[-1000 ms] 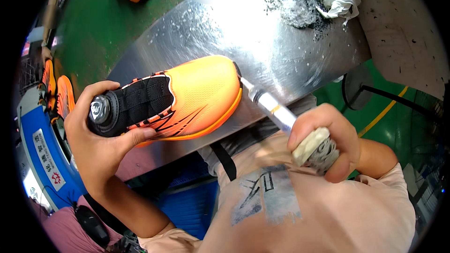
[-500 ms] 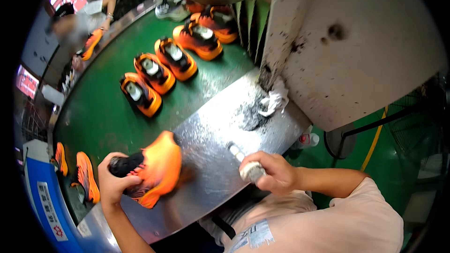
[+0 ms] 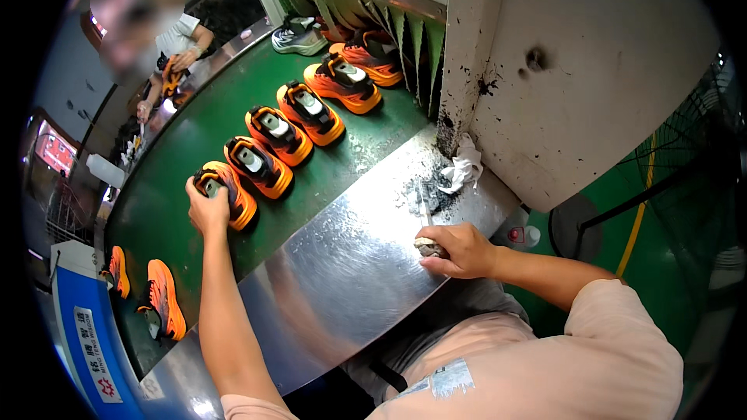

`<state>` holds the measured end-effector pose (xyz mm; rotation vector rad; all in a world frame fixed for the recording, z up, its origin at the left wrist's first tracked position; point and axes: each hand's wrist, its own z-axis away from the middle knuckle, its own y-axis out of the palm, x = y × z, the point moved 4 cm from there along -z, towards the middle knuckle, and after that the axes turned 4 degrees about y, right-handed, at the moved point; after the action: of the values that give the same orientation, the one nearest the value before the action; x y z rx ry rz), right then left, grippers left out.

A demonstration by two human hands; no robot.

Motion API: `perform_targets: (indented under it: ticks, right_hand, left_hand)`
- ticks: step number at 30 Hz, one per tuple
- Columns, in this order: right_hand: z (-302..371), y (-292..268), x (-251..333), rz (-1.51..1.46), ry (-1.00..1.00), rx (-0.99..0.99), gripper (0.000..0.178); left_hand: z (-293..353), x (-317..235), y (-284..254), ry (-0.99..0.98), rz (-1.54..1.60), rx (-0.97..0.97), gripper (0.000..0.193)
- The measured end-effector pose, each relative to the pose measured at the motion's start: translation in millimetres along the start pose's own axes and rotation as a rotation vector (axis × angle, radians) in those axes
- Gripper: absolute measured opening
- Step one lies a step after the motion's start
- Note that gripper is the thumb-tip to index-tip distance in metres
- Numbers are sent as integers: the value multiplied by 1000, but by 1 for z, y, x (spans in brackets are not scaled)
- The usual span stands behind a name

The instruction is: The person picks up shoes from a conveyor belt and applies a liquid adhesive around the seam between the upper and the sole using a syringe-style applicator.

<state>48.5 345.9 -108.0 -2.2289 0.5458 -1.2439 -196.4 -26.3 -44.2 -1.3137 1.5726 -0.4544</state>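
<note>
An orange-and-black sneaker (image 3: 243, 201) stands sole-down on the green belt, at the near end of a row of like shoes. My left hand (image 3: 207, 206) is closed around its collar area, fingers on the far side. Closer to my body, my right hand (image 3: 461, 250) grips a hand tool (image 3: 425, 214) with a pale wrapped handle and a slim metal shaft. The shaft points away from me toward a black powdery smear (image 3: 428, 190) on the steel plate (image 3: 342, 264). Its exact kind does not show, and the fingers cover part of the handle.
Several orange sneakers (image 3: 274, 134) and a grey one (image 3: 299, 37) line the belt (image 3: 198, 120) toward a strip curtain (image 3: 416, 54). Two more orange shoes (image 3: 163, 295) lie at left. Crumpled white tissue (image 3: 464, 163) sits by the machine housing (image 3: 576, 70). Across the belt, a person handles a shoe.
The sneaker in my left hand has gone from above the steel plate to the belt, beside the row. My right hand has moved slightly right and away from me with the tool.
</note>
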Motion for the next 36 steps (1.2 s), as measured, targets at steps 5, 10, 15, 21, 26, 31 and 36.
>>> perform_targets:
  ticks: [5, 10, 15, 21, 26, 31, 36]
  right_hand:
    - [-8, -12, -5, 4, -31, -17, 37]
    - [-15, 7, -3, -43, 17, 66, 38]
    - [5, -3, -13, -124, 53, -51, 37]
    - [2, 6, 3, 47, -15, -22, 39]
    - [-5, 1, 0, 3, -14, -33, 38]
    - [-7, 2, -4, -28, 23, 6, 38]
    - [-10, -5, 1, -75, 20, 18, 38]
  left_hand:
    - [0, 8, 26, -240, 692, 110, 72]
    - [26, 162, -35, 26, 291, -153, 42]
    - [64, 249, -140, -194, -383, -746, 61]
    - [79, 336, -159, -657, 936, -523, 81]
    - [53, 316, -137, -690, 256, -552, 59]
    - [49, 285, -150, -541, 698, -374, 30]
    - [128, 240, -166, -396, 725, -149, 29]
